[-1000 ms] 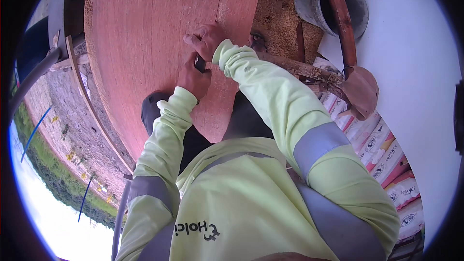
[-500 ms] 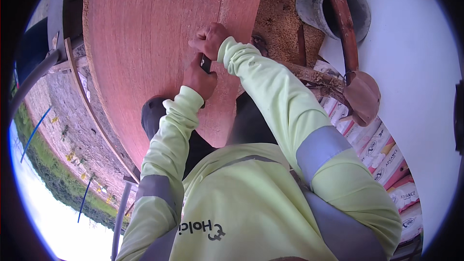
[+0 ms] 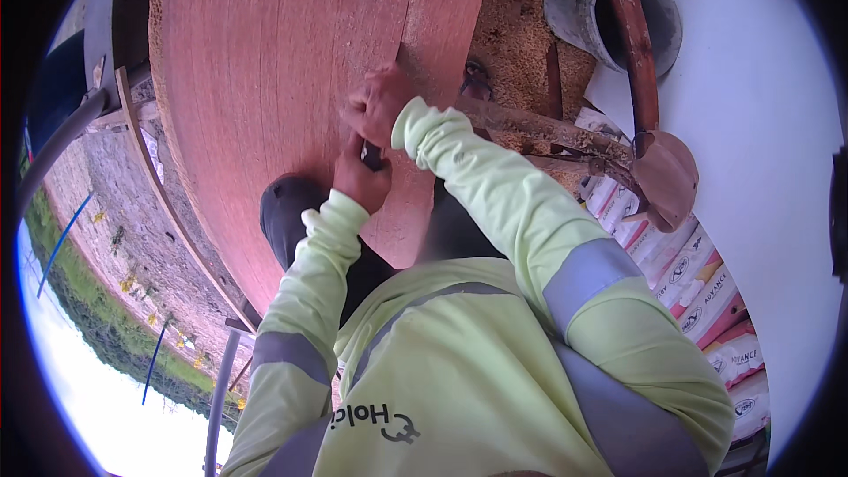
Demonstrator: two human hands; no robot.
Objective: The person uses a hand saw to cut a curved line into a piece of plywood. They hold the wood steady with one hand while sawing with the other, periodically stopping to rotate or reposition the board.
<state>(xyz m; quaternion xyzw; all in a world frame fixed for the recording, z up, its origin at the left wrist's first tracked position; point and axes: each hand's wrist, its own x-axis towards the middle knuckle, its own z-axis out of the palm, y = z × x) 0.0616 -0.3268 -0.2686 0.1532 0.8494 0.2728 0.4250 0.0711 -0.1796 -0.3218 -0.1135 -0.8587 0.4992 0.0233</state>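
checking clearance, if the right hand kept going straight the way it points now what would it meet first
The right hand already rests against the large reddish-brown plywood sheet, so it would meet that board first; depth is hard to judge here.

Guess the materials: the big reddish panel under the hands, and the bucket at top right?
Reddish panel: looks like plywood or sawn board, unfinished matte, with long straight grain lines and a seam between sheets. Bucket: probably plastic or rubber, dull grey with a thick, scuffed rim; metal cannot be ruled out.
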